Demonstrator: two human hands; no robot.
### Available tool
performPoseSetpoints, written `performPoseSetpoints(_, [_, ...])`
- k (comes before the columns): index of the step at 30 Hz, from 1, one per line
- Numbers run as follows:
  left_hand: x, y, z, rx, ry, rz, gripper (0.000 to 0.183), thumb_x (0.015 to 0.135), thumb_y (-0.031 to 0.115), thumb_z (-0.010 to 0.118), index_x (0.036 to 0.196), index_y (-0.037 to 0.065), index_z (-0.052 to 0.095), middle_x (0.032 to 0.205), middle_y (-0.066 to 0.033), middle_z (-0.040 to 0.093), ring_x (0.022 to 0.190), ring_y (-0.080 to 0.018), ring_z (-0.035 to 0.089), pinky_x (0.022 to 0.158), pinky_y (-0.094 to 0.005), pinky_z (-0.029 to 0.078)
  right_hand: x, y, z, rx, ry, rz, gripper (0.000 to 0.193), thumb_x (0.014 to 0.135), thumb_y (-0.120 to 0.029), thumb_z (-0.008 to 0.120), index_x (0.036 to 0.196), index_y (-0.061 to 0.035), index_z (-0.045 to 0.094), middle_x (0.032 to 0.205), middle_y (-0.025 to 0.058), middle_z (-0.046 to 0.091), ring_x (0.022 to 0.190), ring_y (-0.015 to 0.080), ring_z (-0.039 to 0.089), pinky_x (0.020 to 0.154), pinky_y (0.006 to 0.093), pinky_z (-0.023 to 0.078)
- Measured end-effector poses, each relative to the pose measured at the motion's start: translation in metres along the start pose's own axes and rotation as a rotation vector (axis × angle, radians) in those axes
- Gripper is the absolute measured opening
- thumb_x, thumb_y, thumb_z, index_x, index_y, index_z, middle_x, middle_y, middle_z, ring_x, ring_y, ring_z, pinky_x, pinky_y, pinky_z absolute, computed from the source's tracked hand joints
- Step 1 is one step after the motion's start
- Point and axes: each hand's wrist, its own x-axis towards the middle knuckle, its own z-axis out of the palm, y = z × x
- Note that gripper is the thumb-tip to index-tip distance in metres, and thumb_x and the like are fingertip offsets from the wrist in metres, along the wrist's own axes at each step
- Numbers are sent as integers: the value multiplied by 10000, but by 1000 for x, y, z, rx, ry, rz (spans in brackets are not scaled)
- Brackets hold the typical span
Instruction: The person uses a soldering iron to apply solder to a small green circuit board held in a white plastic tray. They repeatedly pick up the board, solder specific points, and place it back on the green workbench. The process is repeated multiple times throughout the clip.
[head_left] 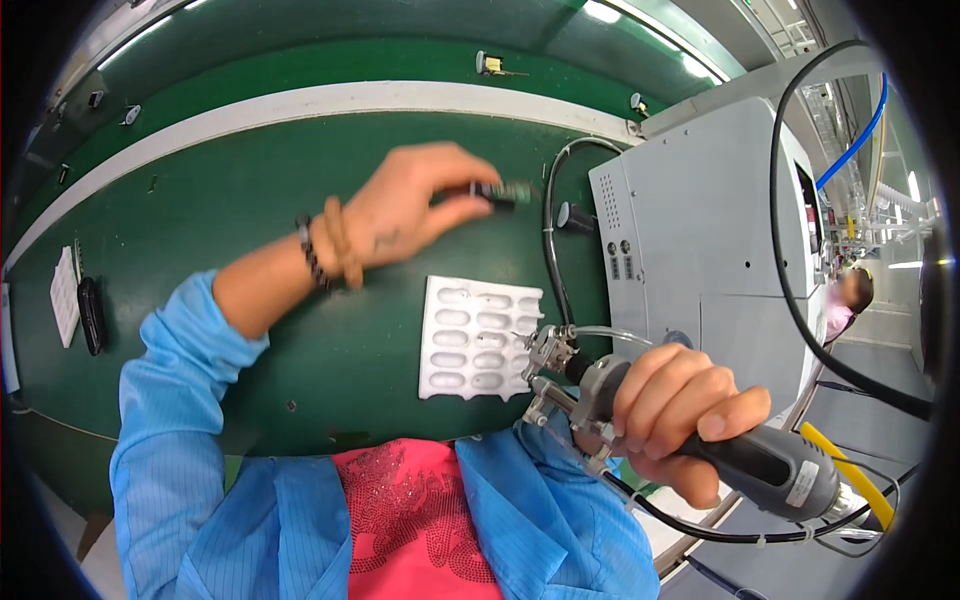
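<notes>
Out over the green bench, my left hand (410, 200) pinches a small circuit board (515, 193) with a black part on it; motion smears it somewhat. My right hand (675, 415) is wrapped round the handle of a corded hand tool (755, 470), black and grey, with a metal nozzle head (548, 352). That head points left, over the right edge of a white tray (428, 340). Rows of oval hollows fill the tray, and those in view hold nothing I can make out. The tool covers part of the tray's right side.
A large grey machine box (690, 220) stands on the right, with a thick black hose (548, 230) beside it. Another white tray (65, 298) and a black elongated case (92, 315) lie far left. A black cable (785, 230) loops at right. A person (848, 297) is in the background.
</notes>
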Motion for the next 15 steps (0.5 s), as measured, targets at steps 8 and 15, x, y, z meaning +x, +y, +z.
performPoseSetpoints(8, [-62,21,48,27,-60,45,255,805,100,751,1046,34,697,971,-123,693,892,-312,656,778,-391,525,-4,0,1,17,10,-84,448,877,-323,763,961,-18,447,622,32,534,444,146,533,391,271,452])
performPoseSetpoints(15, [-100,31,37,117,-28,1,300,757,76,782,1042,39,696,945,-97,693,876,-276,654,770,-376,514,-1,4,1,20,-19,-38,471,865,-331,770,987,-8,449,624,38,549,440,155,536,392,275,450])
